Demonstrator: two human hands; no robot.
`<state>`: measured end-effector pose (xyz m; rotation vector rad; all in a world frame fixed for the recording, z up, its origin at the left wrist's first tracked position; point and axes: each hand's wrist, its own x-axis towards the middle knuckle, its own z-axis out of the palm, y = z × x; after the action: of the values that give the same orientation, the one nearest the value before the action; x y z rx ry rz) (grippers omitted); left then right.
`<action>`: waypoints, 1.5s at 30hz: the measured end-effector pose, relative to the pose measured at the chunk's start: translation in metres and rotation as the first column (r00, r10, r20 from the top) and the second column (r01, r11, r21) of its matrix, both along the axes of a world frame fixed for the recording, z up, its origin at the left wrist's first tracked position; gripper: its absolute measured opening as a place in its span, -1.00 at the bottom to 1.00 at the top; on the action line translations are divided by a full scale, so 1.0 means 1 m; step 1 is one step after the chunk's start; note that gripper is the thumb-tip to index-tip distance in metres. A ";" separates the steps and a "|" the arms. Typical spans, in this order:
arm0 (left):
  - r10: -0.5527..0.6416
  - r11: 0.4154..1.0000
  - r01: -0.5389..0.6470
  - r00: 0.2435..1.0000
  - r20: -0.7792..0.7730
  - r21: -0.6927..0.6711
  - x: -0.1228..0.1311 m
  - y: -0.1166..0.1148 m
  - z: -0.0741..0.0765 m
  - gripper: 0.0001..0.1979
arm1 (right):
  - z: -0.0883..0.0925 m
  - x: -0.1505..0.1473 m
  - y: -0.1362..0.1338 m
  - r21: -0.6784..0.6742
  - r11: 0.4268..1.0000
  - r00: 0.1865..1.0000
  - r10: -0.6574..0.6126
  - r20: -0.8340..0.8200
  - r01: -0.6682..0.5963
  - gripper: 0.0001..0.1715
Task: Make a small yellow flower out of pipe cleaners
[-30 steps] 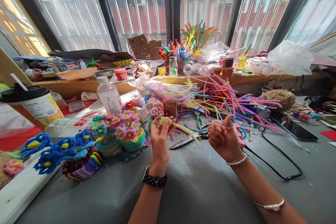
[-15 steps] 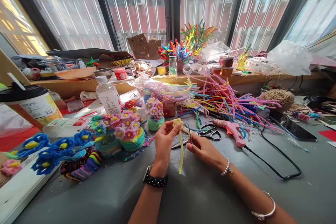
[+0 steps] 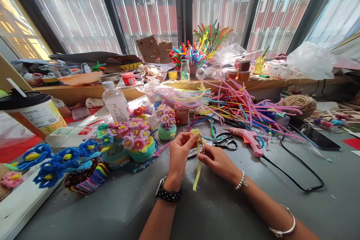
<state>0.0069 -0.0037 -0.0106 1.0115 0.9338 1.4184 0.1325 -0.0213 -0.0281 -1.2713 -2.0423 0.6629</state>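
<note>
My left hand (image 3: 179,153), with a black watch strap at the wrist, pinches a small yellow pipe-cleaner flower (image 3: 195,132) between thumb and fingertips. Its long yellow stem (image 3: 198,174) hangs down toward the table. My right hand (image 3: 216,160), wearing a beaded bracelet, is closed around slim metal tweezers (image 3: 201,145). They point upward, with their tips at the flower; whether they grip it I cannot tell. Black-handled scissors (image 3: 231,144) lie just behind my right hand. A pink glue gun (image 3: 253,143) rests to the right of them.
Pipe-cleaner flower pots (image 3: 142,150) stand left of my hands, with a blue-flowered one (image 3: 87,176) nearer. Loose pipe cleaners (image 3: 239,107) are heaped behind. A twine ball (image 3: 298,105), a phone (image 3: 320,135), a water bottle (image 3: 116,101) and a drink cup (image 3: 36,114) surround the work area.
My left hand and the flower have shifted slightly right, and the flower has turned. The tweezers have come in from beside the flower to meet it. The stem's lower end has swung a little.
</note>
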 end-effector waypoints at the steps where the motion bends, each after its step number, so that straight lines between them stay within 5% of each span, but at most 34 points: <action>1: -0.005 1.000 0.005 1.000 0.005 -0.001 0.000 0.000 0.000 -0.81 | 0.000 0.000 0.000 0.002 1.000 1.000 -0.007 -0.007 0.007 -0.53; 19: -0.012 0.997 0.018 0.997 0.076 -0.077 0.004 -0.001 0.001 -0.79 | -0.006 -0.005 0.001 0.074 0.995 0.994 -0.066 -0.091 0.072 -0.51; 28: 0.039 0.999 -0.039 0.995 0.095 0.000 0.003 0.001 -0.003 -0.81 | -0.007 -0.005 0.003 0.079 0.991 0.989 -0.104 -0.104 0.113 -0.49; 45: 0.065 0.998 -0.067 0.994 0.093 0.017 -0.001 0.000 0.001 -0.81 | 0.000 0.003 0.003 0.033 0.999 1.000 0.009 -0.014 -0.008 -0.52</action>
<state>0.0054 -0.0042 -0.0095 0.9296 0.8938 1.5195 0.1351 -0.0181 -0.0281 -1.2365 -2.0401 0.6377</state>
